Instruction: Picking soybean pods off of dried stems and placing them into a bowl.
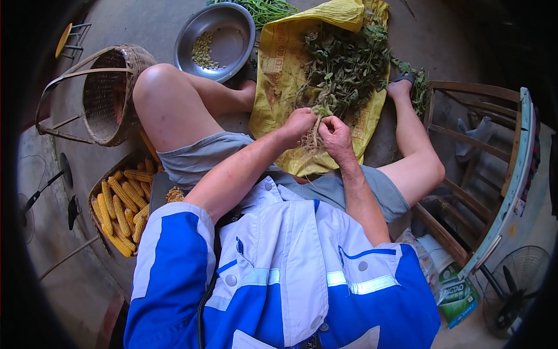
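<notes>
A yellow woven sack point(279, 87) lies between my legs, with a heap of uprooted bean plants point(348, 70) with leaves and pods on it. Both hands are at the root end of one bean plant point(319, 124), whose pale, hairy roots hang towards me. My left hand point(301, 124) has its fingers closed at the pods beside the stem. On the other side of the stem is my right hand point(336, 136), thumb and forefinger bent close to it; whether they pinch anything cannot be told. A metal basin point(233, 43) beyond my left knee holds shelled green beans point(202, 50).
A wicker basket point(139, 65) lies tipped at the left, above a basket of corn cobs point(124, 200) beside my left thigh. Green stalks point(266, 11) lie past the basin. At the right are a wooden frame point(468, 146), plastic bags point(455, 292) and a fan point(516, 288).
</notes>
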`<state>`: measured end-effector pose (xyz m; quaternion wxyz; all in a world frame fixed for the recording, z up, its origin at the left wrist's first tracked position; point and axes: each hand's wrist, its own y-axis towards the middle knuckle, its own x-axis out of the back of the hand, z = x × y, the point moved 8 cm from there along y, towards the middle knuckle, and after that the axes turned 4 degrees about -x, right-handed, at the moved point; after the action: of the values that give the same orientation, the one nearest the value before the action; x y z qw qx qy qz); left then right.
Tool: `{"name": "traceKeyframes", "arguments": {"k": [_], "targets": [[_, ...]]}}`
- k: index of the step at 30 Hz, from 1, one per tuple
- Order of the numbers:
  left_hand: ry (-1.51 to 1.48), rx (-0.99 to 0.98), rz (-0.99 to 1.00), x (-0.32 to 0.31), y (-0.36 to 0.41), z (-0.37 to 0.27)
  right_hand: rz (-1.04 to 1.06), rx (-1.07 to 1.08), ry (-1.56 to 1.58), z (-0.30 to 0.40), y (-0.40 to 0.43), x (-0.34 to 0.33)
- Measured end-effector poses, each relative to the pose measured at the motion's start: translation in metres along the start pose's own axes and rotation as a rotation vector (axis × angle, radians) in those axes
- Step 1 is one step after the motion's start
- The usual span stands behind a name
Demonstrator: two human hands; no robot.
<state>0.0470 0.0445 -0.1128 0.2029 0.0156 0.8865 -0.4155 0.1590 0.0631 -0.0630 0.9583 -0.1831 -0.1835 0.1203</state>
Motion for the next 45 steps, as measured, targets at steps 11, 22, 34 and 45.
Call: {"name": "traceKeyframes", "arguments": {"k": [11, 22, 34, 45], "targets": [[0.049, -0.059, 0.002, 0.001, -0.004, -0.012, -0.002, -0.282, 0.481, -0.025, 0.002, 0.024], [-0.007, -0.156, 0.148, -0.024, 0.005, -0.037, 0.212, -0.384, 0.947, -0.001, -0.010, 0.023], [-0.047, -0.172, 0.183, -0.024, 0.007, -0.035, 0.104, -0.365, 0.562, -0.006, -0.009, 0.043], [-0.230, -0.108, 0.190, -0.029, -0.001, -0.039, 0.042, -0.365, 0.556, -0.031, 0.003, 0.031]]}}
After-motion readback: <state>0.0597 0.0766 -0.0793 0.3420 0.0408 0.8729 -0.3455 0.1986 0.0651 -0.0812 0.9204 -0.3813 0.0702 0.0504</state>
